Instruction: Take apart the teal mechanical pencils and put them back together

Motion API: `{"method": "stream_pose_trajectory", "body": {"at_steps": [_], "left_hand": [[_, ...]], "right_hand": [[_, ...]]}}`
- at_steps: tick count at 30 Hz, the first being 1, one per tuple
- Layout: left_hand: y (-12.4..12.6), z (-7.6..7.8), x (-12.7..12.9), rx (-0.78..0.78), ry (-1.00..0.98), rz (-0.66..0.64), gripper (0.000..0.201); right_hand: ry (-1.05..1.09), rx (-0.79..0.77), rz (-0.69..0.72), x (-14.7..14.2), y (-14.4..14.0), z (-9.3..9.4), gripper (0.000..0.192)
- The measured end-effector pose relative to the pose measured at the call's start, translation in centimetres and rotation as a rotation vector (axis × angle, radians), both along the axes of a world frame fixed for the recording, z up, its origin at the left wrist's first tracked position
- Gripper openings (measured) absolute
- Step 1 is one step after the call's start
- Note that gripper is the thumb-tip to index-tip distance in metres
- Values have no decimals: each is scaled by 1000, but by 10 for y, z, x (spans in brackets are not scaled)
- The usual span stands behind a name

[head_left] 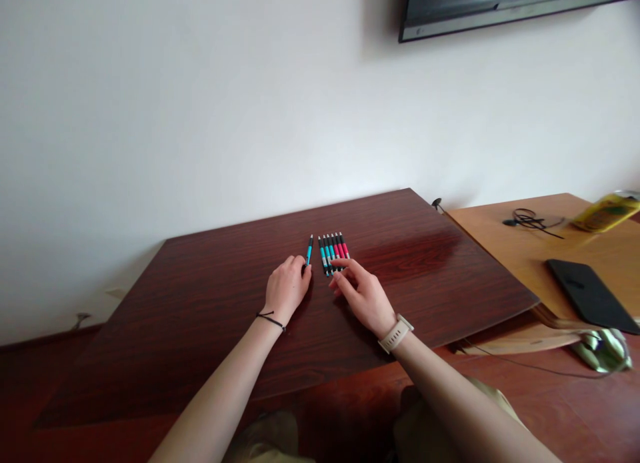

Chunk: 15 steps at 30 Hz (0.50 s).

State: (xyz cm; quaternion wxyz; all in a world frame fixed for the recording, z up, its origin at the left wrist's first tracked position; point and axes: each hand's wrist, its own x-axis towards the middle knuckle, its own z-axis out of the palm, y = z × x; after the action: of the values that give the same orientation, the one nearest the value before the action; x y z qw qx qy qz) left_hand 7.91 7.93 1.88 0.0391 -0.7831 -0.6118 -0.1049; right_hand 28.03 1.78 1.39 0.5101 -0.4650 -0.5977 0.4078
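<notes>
Several pens [330,248] lie side by side in a row on the dark wooden table [220,276], blue ones at the left and pink ones at the right. Just left of the row is a single blue pen [309,249], its dark end pointing away from me. My left hand [289,286] has its fingers closed around the near end of that pen. Over the near ends of the row hovers my right hand [363,295], fingers apart and partly bent, with nothing visible in it. It covers the lower part of the pink pens.
To the right stands a lighter wooden table [505,239] with a black phone [593,293], a coiled black cable [530,219] and a yellow can [607,211]. A white wall [225,103] rises behind, with a screen [500,13] mounted at upper right.
</notes>
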Motion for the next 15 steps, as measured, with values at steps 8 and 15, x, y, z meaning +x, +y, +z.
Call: {"method": "stream_pose_trajectory", "body": {"at_steps": [8, 15], "left_hand": [[10, 9, 1, -111, 18, 172, 26], [15, 7, -20, -56, -112, 98, 26]], "right_hand": [[-16, 22, -13, 1, 1, 1, 29], [-13, 31, -16, 0, 2, -2, 29]]}}
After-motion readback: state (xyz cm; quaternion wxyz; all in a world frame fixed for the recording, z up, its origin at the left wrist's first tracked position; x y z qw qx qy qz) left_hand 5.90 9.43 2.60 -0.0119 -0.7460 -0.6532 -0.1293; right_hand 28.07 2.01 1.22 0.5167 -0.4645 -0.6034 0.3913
